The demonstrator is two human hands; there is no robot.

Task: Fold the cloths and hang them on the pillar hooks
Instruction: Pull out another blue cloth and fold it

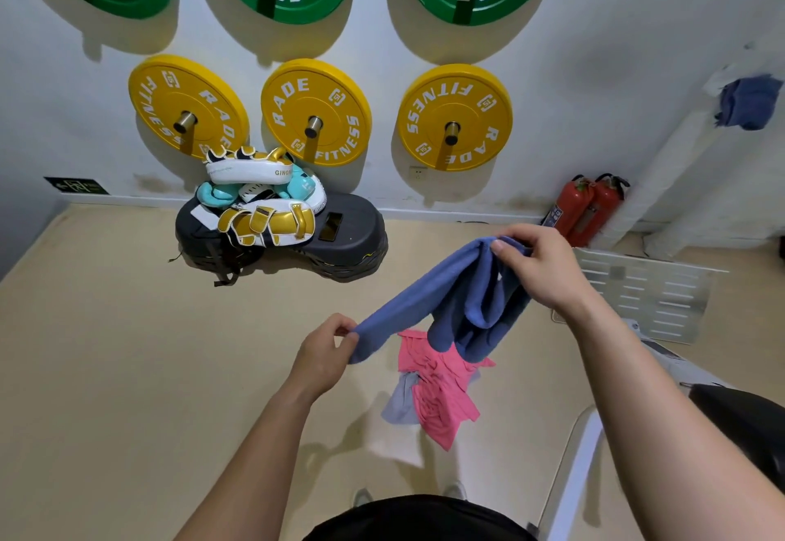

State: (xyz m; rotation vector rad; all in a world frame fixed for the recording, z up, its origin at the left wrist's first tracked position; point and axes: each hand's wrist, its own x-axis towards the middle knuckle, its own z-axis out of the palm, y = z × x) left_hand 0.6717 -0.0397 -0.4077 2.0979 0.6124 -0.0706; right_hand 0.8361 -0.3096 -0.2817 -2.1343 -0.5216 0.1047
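Progress check: nowhere near done. My left hand (329, 343) pinches the low corner of a blue terry cloth (424, 298). The cloth is up in the air, stretched between both hands with the rest sagging in loose folds, so I'd say the fold on this one has barely started. Below it on the beige floor (127, 370), well away from the wall edge and just in front of my feet, a crumpled pink cloth (441, 392) lies on top of a pale greyish cloth (399, 409), both unfolded. My right hand (548, 273) grips the high corner, so my hands are well apart. Far right, a dark blue cloth (749, 103) hangs on the white pillar (667, 166), though I can't make out the hook itself. By my count that's one up, three to go.
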